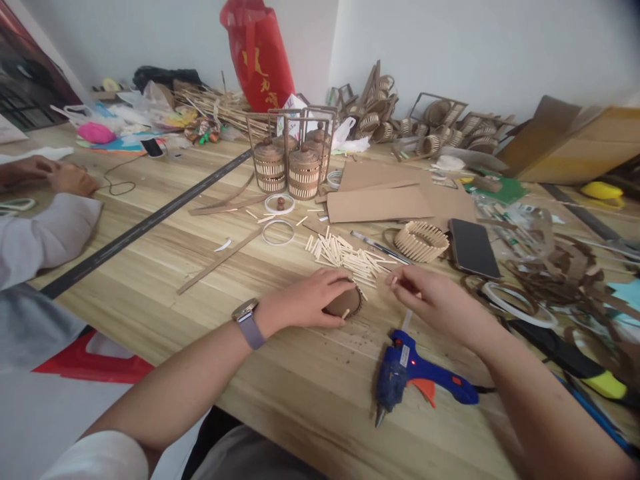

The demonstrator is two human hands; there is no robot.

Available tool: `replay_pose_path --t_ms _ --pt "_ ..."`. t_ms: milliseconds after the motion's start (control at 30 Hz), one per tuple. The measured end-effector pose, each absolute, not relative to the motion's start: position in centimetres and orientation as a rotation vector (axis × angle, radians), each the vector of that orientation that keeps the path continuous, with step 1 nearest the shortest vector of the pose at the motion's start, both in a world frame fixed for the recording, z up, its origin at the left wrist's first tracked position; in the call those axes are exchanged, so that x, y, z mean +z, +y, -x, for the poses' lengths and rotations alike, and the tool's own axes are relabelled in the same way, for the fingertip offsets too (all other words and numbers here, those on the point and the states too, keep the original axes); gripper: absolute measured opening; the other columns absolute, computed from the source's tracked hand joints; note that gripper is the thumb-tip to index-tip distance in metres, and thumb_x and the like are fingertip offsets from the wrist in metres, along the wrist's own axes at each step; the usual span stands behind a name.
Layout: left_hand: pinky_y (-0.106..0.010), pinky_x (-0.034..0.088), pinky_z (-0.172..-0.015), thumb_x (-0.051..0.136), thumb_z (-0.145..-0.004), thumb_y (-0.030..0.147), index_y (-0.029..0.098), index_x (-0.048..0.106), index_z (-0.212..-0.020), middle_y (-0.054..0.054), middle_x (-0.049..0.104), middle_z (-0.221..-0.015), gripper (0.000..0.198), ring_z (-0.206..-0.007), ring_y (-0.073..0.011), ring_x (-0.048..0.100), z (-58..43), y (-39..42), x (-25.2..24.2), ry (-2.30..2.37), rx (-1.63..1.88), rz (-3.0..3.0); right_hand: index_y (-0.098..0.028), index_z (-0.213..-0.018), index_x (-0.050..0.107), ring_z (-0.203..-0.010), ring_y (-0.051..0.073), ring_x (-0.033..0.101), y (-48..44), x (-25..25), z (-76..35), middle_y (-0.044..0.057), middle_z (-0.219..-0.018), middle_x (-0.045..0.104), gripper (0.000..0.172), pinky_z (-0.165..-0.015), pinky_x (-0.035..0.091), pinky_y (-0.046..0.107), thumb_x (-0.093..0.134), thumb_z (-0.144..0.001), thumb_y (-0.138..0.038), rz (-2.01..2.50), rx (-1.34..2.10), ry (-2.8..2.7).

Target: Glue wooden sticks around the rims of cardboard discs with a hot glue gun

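My left hand (320,298) is curled around a round brown cardboard disc (350,303), holding it at the table top. Small ridges show along the disc's right edge, and a short pale stick lies at its lower side. My right hand (425,293) hovers to the right of the disc, thumb and fingers pinched together; what they hold, if anything, is too small to tell. Just beyond both hands lies a loose pile of short wooden sticks (345,257). A blue glue gun (400,367) rests below my right hand, its nozzle pointing toward me and a red light lit.
Behind the sticks are a pen (380,247), a ring of upright sticks (421,241), a phone (474,248) and cardboard sheets (380,203). Finished lidded baskets (304,173) stand farther back. Brown strips (550,267) clutter the right. A co-worker's hands (70,179) are at left.
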State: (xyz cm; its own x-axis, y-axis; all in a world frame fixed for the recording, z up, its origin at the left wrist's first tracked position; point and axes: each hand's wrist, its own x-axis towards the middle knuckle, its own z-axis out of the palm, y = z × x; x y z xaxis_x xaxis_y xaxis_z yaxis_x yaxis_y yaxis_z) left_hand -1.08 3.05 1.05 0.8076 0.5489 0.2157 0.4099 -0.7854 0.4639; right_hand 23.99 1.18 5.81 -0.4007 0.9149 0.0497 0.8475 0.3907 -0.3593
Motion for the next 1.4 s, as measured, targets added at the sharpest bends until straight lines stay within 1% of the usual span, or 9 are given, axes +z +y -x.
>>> replay_pose_path --t_ms 133,200,267,600,700,867,1000,1133,1400 --pt "-0.042 0.034 -0.112 0.076 -0.078 0.029 0.012 0.049 -0.130 -0.019 0.044 -0.141 0.061 -0.133 -0.0302 0.040 1.1 3.0 1.1 0.715 0.481 -2.584 -0.022 -0.084 0.061 -0.057 0.014 0.053 -1.0 6.5 -21.2 -0.002 -0.065 0.060 0.017 -0.051 0.038 0.023 0.047 -0.086 -0.030 1.464 0.844 -2.305" --pt "-0.043 0.034 -0.112 0.076 -0.078 0.029 0.014 0.049 -0.129 -0.018 0.044 -0.142 0.060 -0.134 -0.0301 0.039 1.1 3.0 1.1 0.713 0.479 -2.579 -0.022 -0.082 0.062 -0.057 0.014 0.055 -1.6 6.3 -20.1 -0.002 -0.065 0.062 0.015 -0.051 0.038 0.023 0.049 -0.085 -0.029 1.430 0.973 -2.267" --pt "-0.044 0.033 -0.112 0.075 -0.079 0.029 0.017 0.048 -0.129 -0.017 0.044 -0.142 0.059 -0.134 -0.0297 0.039 1.1 3.0 1.1 0.709 0.481 -2.575 -0.021 -0.081 0.063 -0.058 0.014 0.057 -1.8 5.8 -19.5 -0.001 -0.067 0.065 0.015 -0.052 0.040 0.023 0.050 -0.084 -0.029 1.410 1.016 -2.251" --pt "-0.044 0.033 -0.112 0.075 -0.079 0.027 0.016 0.048 -0.128 -0.017 0.044 -0.141 0.057 -0.134 -0.0293 0.039 1.1 3.2 1.0 0.679 0.509 -2.563 -0.020 -0.083 0.065 -0.063 0.015 0.060 -1.9 4.7 -19.1 0.002 -0.074 0.069 0.016 -0.057 0.043 0.024 0.050 -0.087 -0.024 1.417 0.863 -2.321" --pt "-0.043 0.033 -0.112 0.076 -0.078 0.027 0.013 0.049 -0.128 -0.019 0.044 -0.141 0.058 -0.134 -0.0298 0.039 1.1 3.2 0.9 0.669 0.515 -2.569 -0.020 -0.083 0.064 -0.065 0.016 0.062 -2.1 4.8 -18.8 0.003 -0.077 0.070 0.016 -0.059 0.044 0.025 0.049 -0.087 -0.021 1.395 0.792 -2.341" --pt "-0.043 0.033 -0.112 0.076 -0.078 0.027 0.013 0.050 -0.127 -0.019 0.045 -0.140 0.057 -0.133 -0.0299 0.039 1.1 3.3 0.9 0.662 0.523 -2.566 -0.020 -0.082 0.062 -0.063 0.016 0.060 -2.3 4.5 -18.5 0.002 -0.074 0.067 0.015 -0.057 0.042 0.024 0.048 -0.086 -0.016 1.372 0.656 -2.408" --pt "-0.043 0.033 -0.112 0.076 -0.078 0.028 0.013 0.049 -0.127 -0.019 0.045 -0.140 0.058 -0.133 -0.0296 0.039 1.2 3.3 1.0 0.660 0.515 -2.553 -0.020 -0.082 0.060 -0.063 0.015 0.059 -2.4 4.2 -18.3 0.002 -0.072 0.066 0.013 -0.056 0.041 0.023 0.048 -0.087 -0.015 1.378 0.641 -2.396" --pt "-0.044 0.033 -0.111 0.075 -0.079 0.027 0.016 0.048 -0.128 -0.017 0.044 -0.141 0.057 -0.133 -0.0289 0.039 1.2 3.3 1.1 0.667 0.510 -2.550 -0.020 -0.080 0.058 -0.061 0.014 0.057 -2.4 4.1 -18.2 0.001 -0.070 0.063 0.013 -0.055 0.040 0.023 0.048 -0.087 -0.015 1.365 0.618 -2.394" --pt "-0.043 0.035 -0.110 0.074 -0.079 0.026 0.016 0.050 -0.126 -0.016 0.046 -0.138 0.054 -0.131 -0.0283 0.042 1.1 3.2 1.0 0.668 0.529 -2.549 -0.020 -0.083 0.056 -0.070 0.018 0.060 -2.4 4.2 -18.2 0.004 -0.078 0.064 0.013 -0.061 0.043 0.026 0.047 -0.089 -0.014 1.299 0.600 -2.419"
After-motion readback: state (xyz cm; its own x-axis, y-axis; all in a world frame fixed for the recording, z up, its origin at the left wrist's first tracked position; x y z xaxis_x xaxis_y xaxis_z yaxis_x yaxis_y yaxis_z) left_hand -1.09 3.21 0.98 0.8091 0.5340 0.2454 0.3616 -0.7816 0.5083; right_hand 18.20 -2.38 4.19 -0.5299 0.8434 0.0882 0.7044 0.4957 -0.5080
